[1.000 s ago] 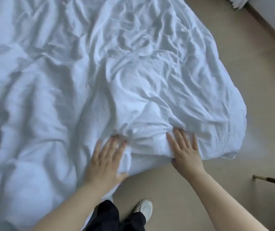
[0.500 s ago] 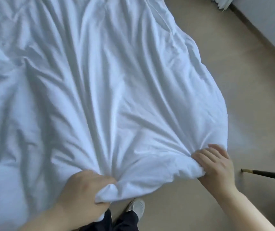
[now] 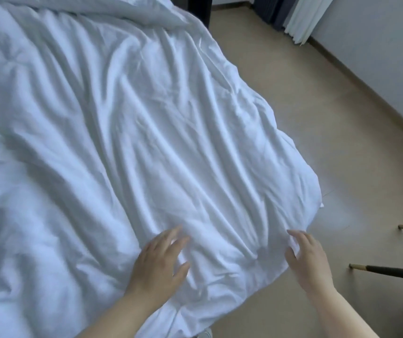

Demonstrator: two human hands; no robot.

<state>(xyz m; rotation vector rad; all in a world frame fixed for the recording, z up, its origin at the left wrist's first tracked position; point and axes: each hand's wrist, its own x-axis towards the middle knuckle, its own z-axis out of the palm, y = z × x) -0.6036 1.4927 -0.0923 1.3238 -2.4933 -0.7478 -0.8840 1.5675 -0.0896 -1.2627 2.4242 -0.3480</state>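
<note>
Crumpled white cotton duvet point(image 3: 146, 142) now spread flatter, left hand point(image 3: 159, 262) released its bunch, fingers wide, flat on it, right hand point(image 3: 305, 259) loosened, fingers open at its edge.

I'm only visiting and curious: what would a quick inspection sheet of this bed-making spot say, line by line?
Surface: bed, hidden under the white duvet; beige floor beside it.
Job's things: white duvet, spread out and creased, its near corner reaching past the bed over the floor.
Clutter: nothing seen.
Grips: left hand lies flat on the duvet, fingers spread; right hand touches the duvet's edge, fingers relaxed.
Cables: nothing seen.
Surroundings: two dark furniture legs with brass tips at right; curtains in the far corner; grey wall.
</note>
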